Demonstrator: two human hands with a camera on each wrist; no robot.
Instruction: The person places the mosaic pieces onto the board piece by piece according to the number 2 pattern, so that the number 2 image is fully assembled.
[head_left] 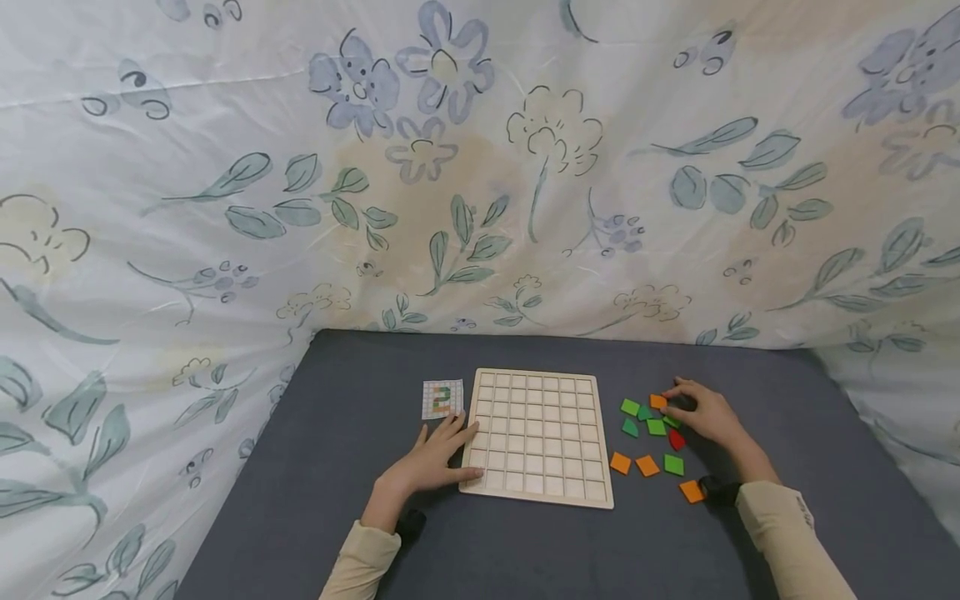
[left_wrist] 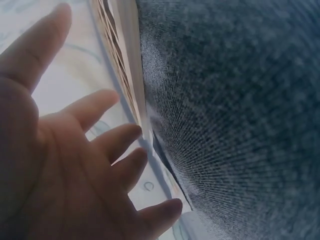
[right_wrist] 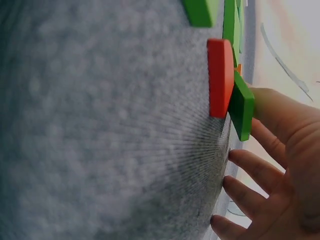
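A pale wooden board (head_left: 536, 437) with a grid of square recesses lies on the dark cloth. My left hand (head_left: 435, 457) rests at its left edge with the fingers spread, the thumb at the lower corner. In the left wrist view the fingers (left_wrist: 116, 142) lie along the board's side. My right hand (head_left: 705, 410) reaches into the loose coloured tiles, thumb and forefinger beside an orange tile (head_left: 657, 402). In the right wrist view a green tile (right_wrist: 243, 107) partly hides the thumb tip, with a red rounded tile (right_wrist: 219, 77) in front.
A small printed card (head_left: 442, 400) showing a figure like a 2 lies left of the board. More green tiles (head_left: 673, 464) and orange tiles (head_left: 647, 466) are scattered at the right. A flowered cloth (head_left: 480, 208) hangs behind the table.
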